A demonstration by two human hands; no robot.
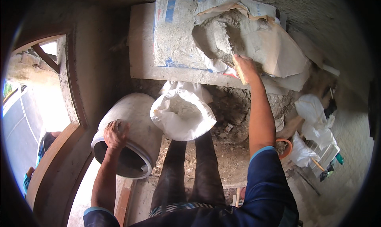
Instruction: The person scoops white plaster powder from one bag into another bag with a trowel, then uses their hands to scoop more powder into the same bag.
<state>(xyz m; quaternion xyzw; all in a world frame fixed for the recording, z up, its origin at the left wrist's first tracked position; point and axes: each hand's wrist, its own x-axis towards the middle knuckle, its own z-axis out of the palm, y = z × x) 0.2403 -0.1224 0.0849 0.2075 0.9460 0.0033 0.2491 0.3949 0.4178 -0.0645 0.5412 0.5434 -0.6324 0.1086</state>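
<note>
My right hand (247, 66) grips the wooden handle of a powder-coated trowel (240, 73). The blade reaches into grey powder (212, 38) inside a torn-open paper sack (283, 54). At the lower left, my left hand (116, 133) lies on a big grey cylinder (137, 108), near its rim, with the fingers apart and nothing in them. The cylinder is tilted, and its dark hollow end faces me. Between my arms stands a white bag (200, 128), its mouth rolled wide, with pale powder (183, 108) inside.
The paper sack lies on a pale board (141, 44) against the wall. Rubble (230, 108) covers the ground below. To the right are white plastic bags (311, 112), an orange-rimmed container (286, 148) and a white rack (327, 157). Another person (29, 175) shows through the window opening at left.
</note>
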